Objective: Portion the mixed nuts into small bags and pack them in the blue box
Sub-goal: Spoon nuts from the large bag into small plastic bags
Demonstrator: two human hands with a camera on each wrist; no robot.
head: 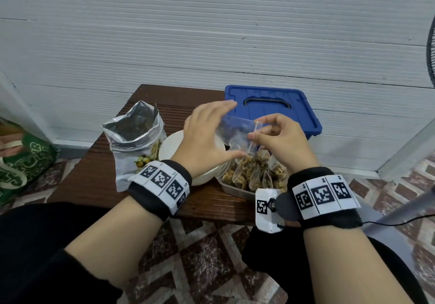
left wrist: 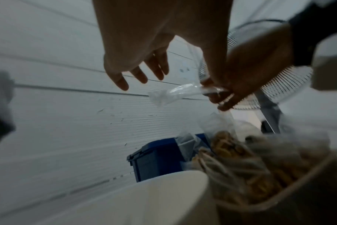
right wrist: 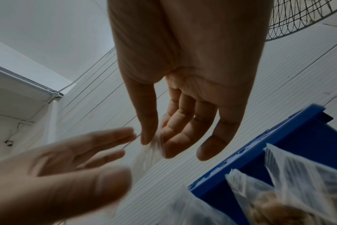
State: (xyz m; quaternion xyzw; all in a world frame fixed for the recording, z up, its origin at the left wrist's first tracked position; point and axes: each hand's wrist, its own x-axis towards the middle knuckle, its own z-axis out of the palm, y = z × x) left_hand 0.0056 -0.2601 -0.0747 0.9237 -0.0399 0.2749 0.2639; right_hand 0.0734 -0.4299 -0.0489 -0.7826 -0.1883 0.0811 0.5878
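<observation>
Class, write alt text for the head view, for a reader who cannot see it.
The right hand pinches an empty clear bag while the open left hand reaches for it, above a tray of filled bags. Behind is a closed blue box.

No readable text, only coded markers on wristbands (head: 162, 181)

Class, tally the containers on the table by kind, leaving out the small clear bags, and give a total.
Blue box: 1
White bowl: 1
Foil pouch: 1
Metal tray: 1
Total: 4
</observation>
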